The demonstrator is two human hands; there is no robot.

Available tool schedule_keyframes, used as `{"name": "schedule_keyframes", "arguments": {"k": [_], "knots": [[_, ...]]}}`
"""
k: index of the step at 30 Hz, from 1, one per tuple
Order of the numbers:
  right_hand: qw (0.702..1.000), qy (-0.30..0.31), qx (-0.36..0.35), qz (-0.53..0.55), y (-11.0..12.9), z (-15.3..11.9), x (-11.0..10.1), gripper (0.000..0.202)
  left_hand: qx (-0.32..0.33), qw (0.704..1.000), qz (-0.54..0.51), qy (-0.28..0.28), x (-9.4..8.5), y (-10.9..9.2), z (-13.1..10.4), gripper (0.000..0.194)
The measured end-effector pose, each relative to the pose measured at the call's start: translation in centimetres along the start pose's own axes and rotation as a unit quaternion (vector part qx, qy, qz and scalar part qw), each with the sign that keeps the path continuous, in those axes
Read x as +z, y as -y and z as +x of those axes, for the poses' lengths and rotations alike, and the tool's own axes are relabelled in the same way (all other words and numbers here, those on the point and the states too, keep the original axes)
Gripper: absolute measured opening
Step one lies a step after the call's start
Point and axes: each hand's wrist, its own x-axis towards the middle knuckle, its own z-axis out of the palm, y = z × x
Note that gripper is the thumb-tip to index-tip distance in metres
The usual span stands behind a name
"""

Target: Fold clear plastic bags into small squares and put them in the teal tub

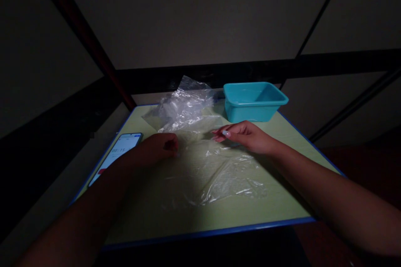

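Note:
A clear plastic sheet or bag (219, 179) lies spread and wrinkled over the middle of the table. Behind it is a crumpled heap of clear plastic (184, 106) at the table's far side. My left hand (161, 148) is at the left edge of the spread plastic, in shadow, its fingers curled; whether they pinch the film is too dark to tell. Over the plastic's right part, my right hand (246, 135) has its fingers stretched out to the left, slightly apart, with nothing visible in them.
A turquoise plastic basin (250, 110) stands at the table's back right corner. A phone (120, 148) with a lit timer screen lies at the left edge, partly behind my left forearm. The table (260, 215) has a blue rim; a wall rises behind it.

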Motion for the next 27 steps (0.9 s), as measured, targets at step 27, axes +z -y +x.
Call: {"name": "schedule_keyframes", "arguments": {"k": [27], "knots": [[0.949,0.136,-0.023,-0.284,-0.2,-1.1,2.2,0.052,-0.005,0.999,0.052,0.009,0.9,-0.1,0.3,0.027]]}}
